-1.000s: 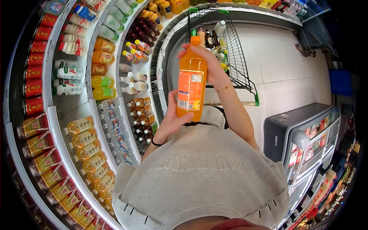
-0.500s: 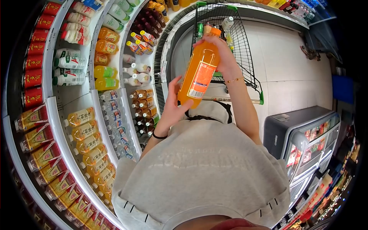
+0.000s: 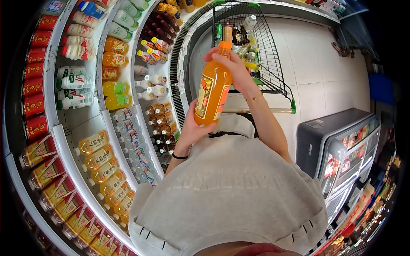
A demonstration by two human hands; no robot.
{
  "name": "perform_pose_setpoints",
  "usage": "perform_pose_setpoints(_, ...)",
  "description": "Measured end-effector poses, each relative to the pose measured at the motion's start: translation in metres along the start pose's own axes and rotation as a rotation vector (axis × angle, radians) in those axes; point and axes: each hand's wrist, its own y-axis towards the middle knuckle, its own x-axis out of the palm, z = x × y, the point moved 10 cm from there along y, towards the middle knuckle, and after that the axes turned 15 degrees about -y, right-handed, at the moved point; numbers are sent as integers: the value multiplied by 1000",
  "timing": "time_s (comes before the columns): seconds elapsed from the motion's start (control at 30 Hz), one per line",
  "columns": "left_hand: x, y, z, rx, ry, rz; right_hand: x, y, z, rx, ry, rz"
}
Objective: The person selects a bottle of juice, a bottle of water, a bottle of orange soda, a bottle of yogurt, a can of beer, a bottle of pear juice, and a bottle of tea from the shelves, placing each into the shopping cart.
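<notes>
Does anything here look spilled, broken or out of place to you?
Nothing looks spilled or broken. One mild oddity is in the shopping cart: some bottles lean at different angles, unlike the shelves' mostly orderly rows. The orange bottle between the left hand and right hand appears intact.

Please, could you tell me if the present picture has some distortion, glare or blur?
Head view: strong fisheye distortion, the shelves curving and the corners black; head view: the floor looks pale and bright, with a soft sheen; head view: the orange bottle is fairly sharp, while goods at the lower right edge look squeezed and smeared, too small to identify.
</notes>
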Motion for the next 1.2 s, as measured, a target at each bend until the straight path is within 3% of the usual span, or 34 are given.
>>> perform_pose_setpoints(0.13,-27,14,12,132,225,120,0,8,-4,-69,-243,71)
perform_pose_setpoints(0.2,-34,18,21,175,333,151,-6,13,-14,-145,-588,166)
perform_pose_setpoints(0.3,-39,22,42,195,555,209,-3,12,-15,-81,-613,182)
perform_pose_setpoints(0.4,-49,37,35,53,548,111,2,2,-7,-35,-325,109)
perform_pose_setpoints(0.53,-38,58,31,-80,553,-70,-24,-30,-19,70,-413,224)
perform_pose_setpoints(0.63,-28,81,20,-53,592,-161,-47,-53,-24,91,-407,336)
perform_pose_setpoints(0.83,25,159,12,57,688,-380,-97,-59,-46,135,-614,392)
perform_pose_setpoints(1.13,36,318,-54,175,594,-232,-169,35,-25,-94,-985,417)
perform_pose_setpoints(1.2,35,348,-62,353,770,-168,-185,59,-6,-58,-1093,393)
